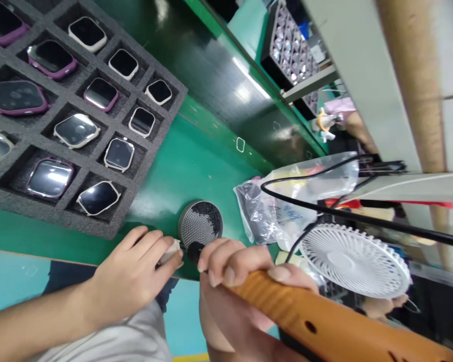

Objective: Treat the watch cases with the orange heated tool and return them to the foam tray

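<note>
Fingers of the left hand (pixel 130 271) curl narrowly around a small white piece (pixel 169 252), pinching it just beside a black rounded tip (pixel 194 252); most of the white piece is hidden by those fingers. The right hand (pixel 230 266) is closed around an orange bar (pixel 305 311) with round holes along it, and its fingertips sit close to the black tip. Whether that tip belongs to the bar is hidden. Just behind both hands lies a round mesh disc (pixel 200 226) with a metal rim, its surface partly covered in black grains. It rests on a green bench mat (pixel 196 171), near the corner of a grey foam tray (pixel 98 221) holding watch bodies in separate compartments, such as a silver-framed one (pixel 77 130). Beyond the disc, a clear plastic bag (pixel 275 211) with blue writing sits beside a white desk fan (pixel 353 259) — a black cable (pixel 377 227) crosses in front of both. The orange bar blocks the lower right corner, and further off stand a perforated rack (pixel 290 45) and a co-worker's pink sleeve (pixel 337 108).
</note>
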The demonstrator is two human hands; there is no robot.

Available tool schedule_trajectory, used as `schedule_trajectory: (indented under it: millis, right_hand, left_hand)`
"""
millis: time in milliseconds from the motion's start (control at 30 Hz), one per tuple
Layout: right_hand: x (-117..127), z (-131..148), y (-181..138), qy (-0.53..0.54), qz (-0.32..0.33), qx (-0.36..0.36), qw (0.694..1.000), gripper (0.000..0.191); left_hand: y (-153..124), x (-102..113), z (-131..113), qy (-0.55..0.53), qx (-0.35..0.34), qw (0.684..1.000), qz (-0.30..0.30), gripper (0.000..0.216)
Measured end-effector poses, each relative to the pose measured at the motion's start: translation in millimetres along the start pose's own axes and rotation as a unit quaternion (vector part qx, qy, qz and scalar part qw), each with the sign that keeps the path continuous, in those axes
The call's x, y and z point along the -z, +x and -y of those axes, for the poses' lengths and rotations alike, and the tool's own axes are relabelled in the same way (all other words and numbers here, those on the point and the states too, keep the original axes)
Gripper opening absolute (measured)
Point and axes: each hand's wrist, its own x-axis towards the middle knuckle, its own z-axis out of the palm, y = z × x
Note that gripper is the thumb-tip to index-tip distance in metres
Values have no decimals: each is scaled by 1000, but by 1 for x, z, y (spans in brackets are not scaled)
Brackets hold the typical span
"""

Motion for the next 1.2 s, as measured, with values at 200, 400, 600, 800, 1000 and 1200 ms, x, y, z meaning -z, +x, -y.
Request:
schedule_trajectory:
  millis: [200,400,600,800,1000,1200]
  right_hand:
    - [-3,-9,3,89,-85,91,988,53]
    - [-2,-13,1,104,-117,86,984,54]
    - [-2,-14,2,105,-121,86,983,55]
    - [-4,-16,0,103,-128,67,984,59]
    - [-5,-17,1,113,-127,77,982,55]
    - [-7,-16,0,106,-123,89,983,60]
  left_hand:
    - [-4,1,-1,-5,-32,999,32,39]
    - [4,-3,-4,39,26,999,-13,22]
    - [2,3,-2,-34,9,998,57,24]
    - [2,3,0,-43,13,998,38,18]
    - [6,4,0,-48,13,998,35,18]
    - [4,3,2,-54,9,998,38,23]
